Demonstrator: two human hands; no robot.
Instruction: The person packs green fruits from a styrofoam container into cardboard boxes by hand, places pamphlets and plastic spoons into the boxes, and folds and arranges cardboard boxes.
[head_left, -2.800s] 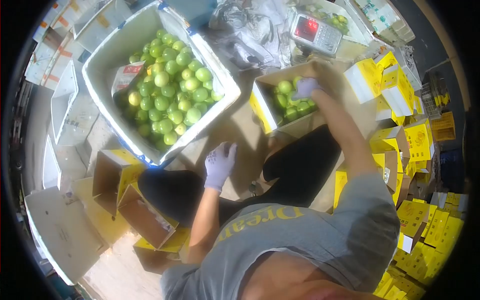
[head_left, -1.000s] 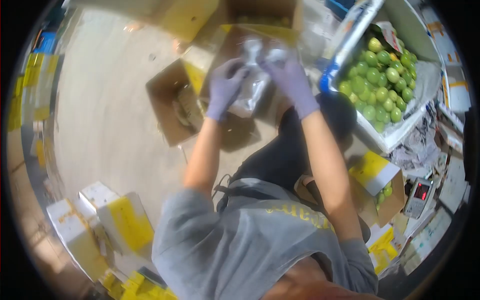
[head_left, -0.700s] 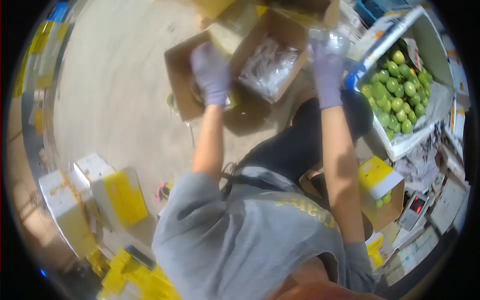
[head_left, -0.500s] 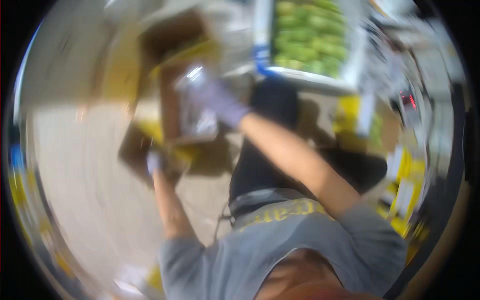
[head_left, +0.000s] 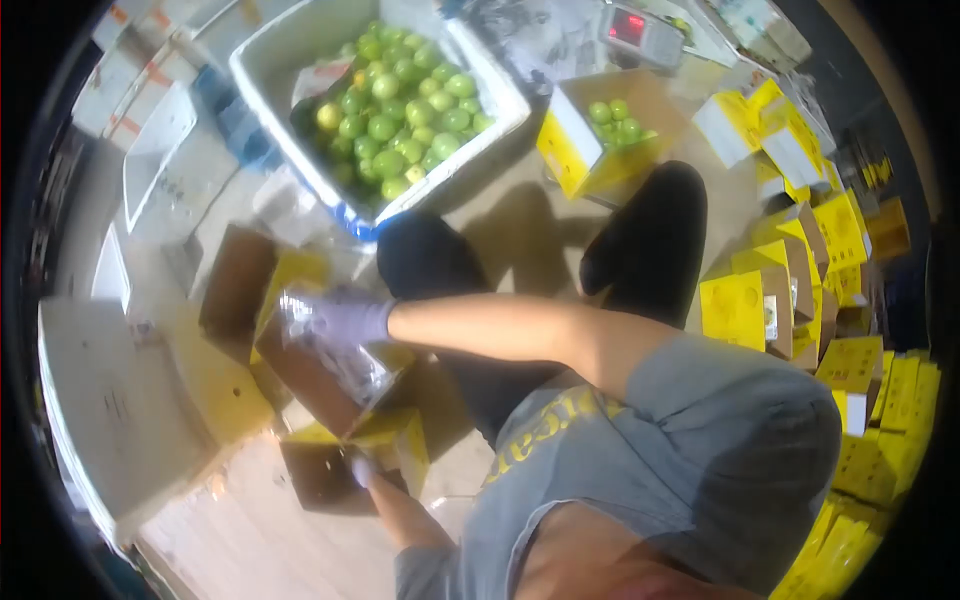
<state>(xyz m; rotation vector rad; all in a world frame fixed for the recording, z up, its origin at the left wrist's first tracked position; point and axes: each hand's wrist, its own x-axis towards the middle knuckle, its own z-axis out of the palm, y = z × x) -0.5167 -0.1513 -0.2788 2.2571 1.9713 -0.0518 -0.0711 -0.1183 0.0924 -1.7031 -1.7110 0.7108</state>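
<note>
My right hand, in a pale purple glove, reaches across to the left and is closed on clear plastic packaging. Under it is an open cardboard box with more clear plastic inside. My left hand is down at a second open box, lower in view; its fingers are mostly hidden. Green round fruit fills much of a white foam crate above. A yellow and white box holds more green fruit.
Another open box touches the packaging box. A scale with red digits stands at the top. Yellow boxes line the right side, with stacks beyond. White foam pieces lean at the left. My dark-clad knees rise in the middle.
My right hand has gone from the fruit box to the plastic packaging and taken hold of some. My left hand has moved down to the lower box. The camera view has swung away and back.
</note>
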